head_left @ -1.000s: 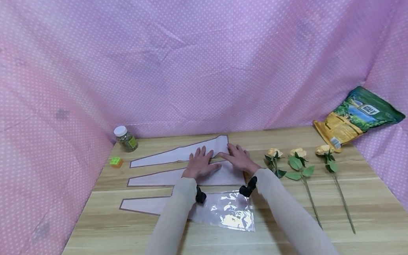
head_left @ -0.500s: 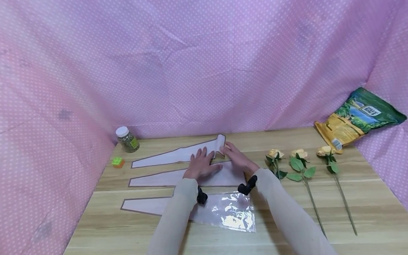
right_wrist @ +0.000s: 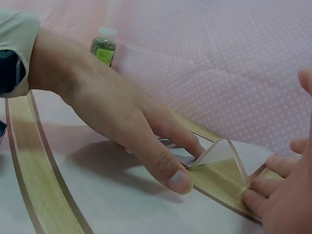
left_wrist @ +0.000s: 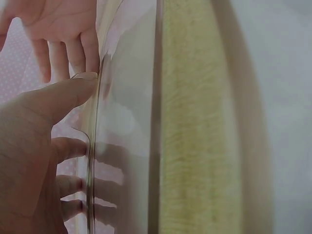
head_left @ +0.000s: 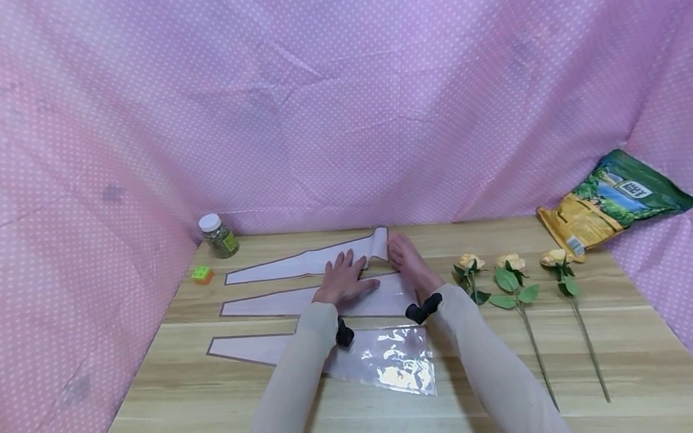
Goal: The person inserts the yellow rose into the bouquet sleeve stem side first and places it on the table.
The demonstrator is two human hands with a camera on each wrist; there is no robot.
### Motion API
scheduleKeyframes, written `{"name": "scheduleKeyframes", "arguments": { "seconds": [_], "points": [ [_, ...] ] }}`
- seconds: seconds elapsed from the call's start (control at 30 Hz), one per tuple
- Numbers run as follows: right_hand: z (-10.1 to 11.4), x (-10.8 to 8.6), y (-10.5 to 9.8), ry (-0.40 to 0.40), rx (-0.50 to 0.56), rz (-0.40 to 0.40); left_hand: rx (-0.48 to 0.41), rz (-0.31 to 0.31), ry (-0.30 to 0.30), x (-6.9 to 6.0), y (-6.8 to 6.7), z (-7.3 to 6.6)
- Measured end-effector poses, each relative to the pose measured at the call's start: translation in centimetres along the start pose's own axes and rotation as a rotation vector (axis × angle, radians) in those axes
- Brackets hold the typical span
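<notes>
Three tapered flower sleeves with brown borders lie in rows: the far sleeve, the middle sleeve and the glossy front sleeve. With its fingers spread, my left hand rests on the far sleeve, its thumb over the middle one. My right hand is at the far sleeve's wide right end. In the right wrist view, the fingertips of the right hand touch that end's edge, and the sleeve buckles into a raised fold between both hands. The left forearm hides part of the front sleeve.
At the back left stand a jar with a white lid and a small green-orange block. Three cream roses with stems lie on the right. A green and yellow bag leans against the pink dotted cloth.
My right hand first pushed the far sleeve's right end leftward, raising a fold, then shifted slightly back right with its fingers at the edge. The left hand stayed in place.
</notes>
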State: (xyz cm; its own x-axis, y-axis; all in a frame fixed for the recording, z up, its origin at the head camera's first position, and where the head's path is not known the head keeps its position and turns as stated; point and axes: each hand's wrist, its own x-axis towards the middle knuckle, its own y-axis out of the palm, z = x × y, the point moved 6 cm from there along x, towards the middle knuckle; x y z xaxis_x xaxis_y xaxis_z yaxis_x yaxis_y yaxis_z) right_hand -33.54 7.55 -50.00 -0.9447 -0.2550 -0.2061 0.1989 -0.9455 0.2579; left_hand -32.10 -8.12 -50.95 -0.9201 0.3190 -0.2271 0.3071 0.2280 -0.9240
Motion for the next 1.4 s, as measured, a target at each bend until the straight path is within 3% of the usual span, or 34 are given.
{"name": "scheduleKeyframes", "arguments": {
  "seconds": [0.27, 0.37, 0.63, 0.77, 1.13, 1.4],
  "points": [
    [0.4, 0.3, -1.3, -0.026, 0.229, -0.155, -0.024, 0.000, 0.018, -0.1, -0.8, -0.4],
    [0.7, 0.3, -1.3, -0.014, 0.254, -0.160, -0.035, -0.006, 0.018, 0.3, -1.1, -0.3],
    [0.8, 0.6, -1.2, 0.018, 0.201, -0.122, -0.069, -0.024, 0.015, 1.0, -2.2, -0.1],
    [0.6, 0.5, -1.4, 0.036, 0.170, -0.127, -0.152, -0.070, -0.003, 1.3, -2.6, -0.3],
    [1.1, 0.8, -1.3, 0.003, 0.137, -0.107, -0.515, -0.309, -0.006, 2.7, -3.0, -0.9],
    [0.9, 1.1, -1.6, 0.040, 0.118, -0.117, -0.577, -0.334, -0.004, 2.9, -3.0, -0.9]
  ]
}}
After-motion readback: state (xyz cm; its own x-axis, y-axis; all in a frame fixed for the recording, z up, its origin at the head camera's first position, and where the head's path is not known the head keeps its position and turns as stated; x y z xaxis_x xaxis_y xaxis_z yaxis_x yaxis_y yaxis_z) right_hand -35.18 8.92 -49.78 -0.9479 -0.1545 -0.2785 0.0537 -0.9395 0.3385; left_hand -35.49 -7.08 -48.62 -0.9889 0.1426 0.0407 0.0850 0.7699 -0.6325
